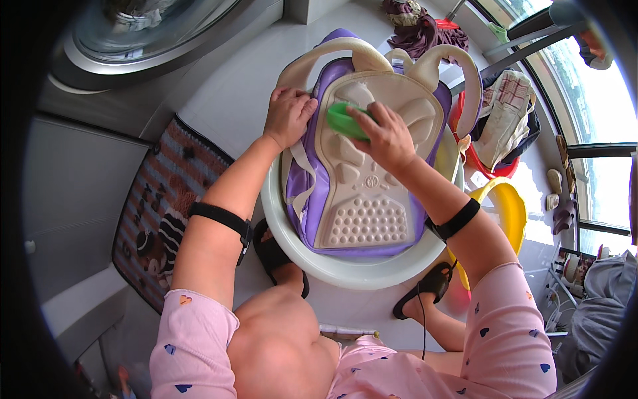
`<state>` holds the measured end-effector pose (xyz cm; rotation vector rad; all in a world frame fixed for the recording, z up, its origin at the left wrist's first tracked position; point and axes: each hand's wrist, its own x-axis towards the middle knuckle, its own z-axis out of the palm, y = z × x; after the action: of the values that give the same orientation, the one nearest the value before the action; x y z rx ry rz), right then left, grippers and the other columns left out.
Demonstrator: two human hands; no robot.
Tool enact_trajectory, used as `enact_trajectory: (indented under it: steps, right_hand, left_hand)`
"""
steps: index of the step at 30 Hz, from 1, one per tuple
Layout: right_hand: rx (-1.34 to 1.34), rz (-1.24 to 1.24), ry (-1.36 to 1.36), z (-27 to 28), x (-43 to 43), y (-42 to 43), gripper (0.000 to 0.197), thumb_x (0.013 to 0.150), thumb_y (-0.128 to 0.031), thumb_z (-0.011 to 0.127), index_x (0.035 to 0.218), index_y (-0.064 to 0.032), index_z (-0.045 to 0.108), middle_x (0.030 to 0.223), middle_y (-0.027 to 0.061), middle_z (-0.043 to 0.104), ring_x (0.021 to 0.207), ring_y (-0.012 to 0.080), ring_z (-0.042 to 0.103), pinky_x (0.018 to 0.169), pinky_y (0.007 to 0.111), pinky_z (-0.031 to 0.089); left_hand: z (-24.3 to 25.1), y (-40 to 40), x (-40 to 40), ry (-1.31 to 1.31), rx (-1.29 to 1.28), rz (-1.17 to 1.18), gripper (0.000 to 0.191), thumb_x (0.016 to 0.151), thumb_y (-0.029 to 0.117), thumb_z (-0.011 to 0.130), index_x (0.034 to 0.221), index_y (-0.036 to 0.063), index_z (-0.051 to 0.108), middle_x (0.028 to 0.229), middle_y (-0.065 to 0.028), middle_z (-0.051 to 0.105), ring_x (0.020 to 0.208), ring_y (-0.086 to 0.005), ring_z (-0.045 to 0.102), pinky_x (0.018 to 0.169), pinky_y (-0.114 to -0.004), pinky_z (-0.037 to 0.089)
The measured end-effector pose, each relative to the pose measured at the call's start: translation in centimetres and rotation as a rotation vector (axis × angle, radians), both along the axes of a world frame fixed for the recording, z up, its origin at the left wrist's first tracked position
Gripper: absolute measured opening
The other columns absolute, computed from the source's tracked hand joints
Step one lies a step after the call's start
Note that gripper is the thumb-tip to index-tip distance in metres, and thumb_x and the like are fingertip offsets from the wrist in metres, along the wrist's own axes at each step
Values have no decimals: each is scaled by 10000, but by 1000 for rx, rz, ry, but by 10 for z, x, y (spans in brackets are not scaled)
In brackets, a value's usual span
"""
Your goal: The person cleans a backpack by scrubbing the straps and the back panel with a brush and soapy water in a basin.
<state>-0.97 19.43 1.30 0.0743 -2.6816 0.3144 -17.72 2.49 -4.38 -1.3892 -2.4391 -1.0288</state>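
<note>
A purple backpack (321, 194) with a cream padded back panel (371, 184) lies across a pale round basin (366, 277), its back panel facing up and its straps toward the far side. My right hand (389, 137) grips a green scrubbing brush (344, 121) over the upper part of the panel; the brush is slightly blurred and its bristles are hidden. My left hand (291, 117) holds the upper left edge of the backpack, beside the base of a cream shoulder strap (326, 52), with its fingers curled.
A front-loading washing machine (94, 70) stands at the upper left above a striped mat (169, 199). To the right are a red basin (486, 167) holding cloth bags, a yellow basin (516, 209) and shoes (554, 180). A mop (423, 35) lies at the far side.
</note>
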Motion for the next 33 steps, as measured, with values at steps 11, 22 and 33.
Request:
enact_trajectory:
  steps: [11,22,33]
  right_hand:
    - [-1,34,-7,-3,-10,2,672,635,-216,775,1261,-181,535,957,66,520,897,253,548,785,394,468]
    - [-16,37,-16,-7,-15,0,717,629,-205,783,1294,-214,514,997,83,495,926,283,519,819,398,468]
    - [-1,108,-155,-13,-3,2,697,644,-213,785,1288,-206,518,993,56,511,929,266,536,821,381,470]
  left_hand:
    - [-2,0,-2,-3,26,5,336,952,315,453,873,56,651,931,-90,655,986,-238,575,1005,-419,296]
    - [0,-6,-5,2,-1,-57,210,896,203,530,975,28,615,971,-122,629,1004,-286,563,998,-442,320]
    - [3,-5,-1,79,-22,-37,185,866,212,571,933,47,621,914,-94,650,1001,-244,575,1017,-446,309]
